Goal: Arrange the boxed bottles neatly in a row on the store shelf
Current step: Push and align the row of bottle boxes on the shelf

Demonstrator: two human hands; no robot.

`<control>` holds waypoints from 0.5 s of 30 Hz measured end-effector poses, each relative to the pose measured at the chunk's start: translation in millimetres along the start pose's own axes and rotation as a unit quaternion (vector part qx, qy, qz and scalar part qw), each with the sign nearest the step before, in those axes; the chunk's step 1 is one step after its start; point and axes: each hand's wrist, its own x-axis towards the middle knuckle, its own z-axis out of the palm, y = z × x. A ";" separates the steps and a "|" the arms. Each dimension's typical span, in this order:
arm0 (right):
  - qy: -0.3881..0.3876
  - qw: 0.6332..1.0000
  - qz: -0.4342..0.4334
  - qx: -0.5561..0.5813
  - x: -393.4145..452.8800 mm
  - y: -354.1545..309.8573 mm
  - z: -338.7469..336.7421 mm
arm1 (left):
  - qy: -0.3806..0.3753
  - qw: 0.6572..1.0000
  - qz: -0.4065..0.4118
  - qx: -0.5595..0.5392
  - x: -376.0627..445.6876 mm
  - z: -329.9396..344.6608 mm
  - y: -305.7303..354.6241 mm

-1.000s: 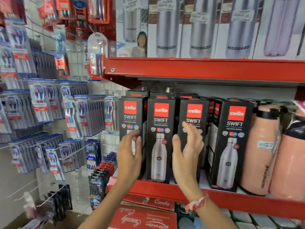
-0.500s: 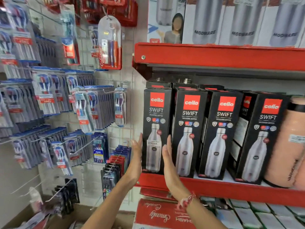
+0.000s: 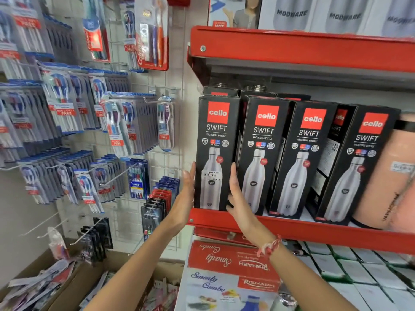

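Observation:
Several black Cello Swift bottle boxes stand upright in a row on the red store shelf (image 3: 292, 227). The leftmost box (image 3: 216, 140) sits at the shelf's left end. My left hand (image 3: 187, 191) lies flat against its left side and my right hand (image 3: 234, 194) presses its right side, so both hands clasp this box low down. The second box (image 3: 262, 153) stands right next to it, then a third box (image 3: 303, 158). A fourth front box (image 3: 357, 162) stands further right, angled, with another box (image 3: 332, 153) turned sideways behind it.
A peach flask (image 3: 386, 180) stands at the right end of the row. More boxes fill the back row. The upper red shelf (image 3: 303, 50) hangs close above. Toothbrush packs (image 3: 116, 126) hang on a wire grid to the left. Cartons (image 3: 231, 261) lie below.
My hands have shifted from the second and third boxes to the leftmost box, and now clasp it on both sides. The view has swung left and up.

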 end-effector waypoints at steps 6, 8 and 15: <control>0.199 0.976 -0.078 -0.031 -12.2 0.9 -36.8 | 0.235 0.966 0.069 0.084 -10.0 17.0 -1.7; 0.285 0.954 -0.084 -0.044 -16.1 4.3 -53.0 | 0.239 0.963 0.115 0.055 -11.1 31.3 6.3; 0.202 0.978 0.031 -0.033 -18.8 19.4 -81.2 | 0.036 0.995 -0.080 -0.058 9.3 95.7 15.6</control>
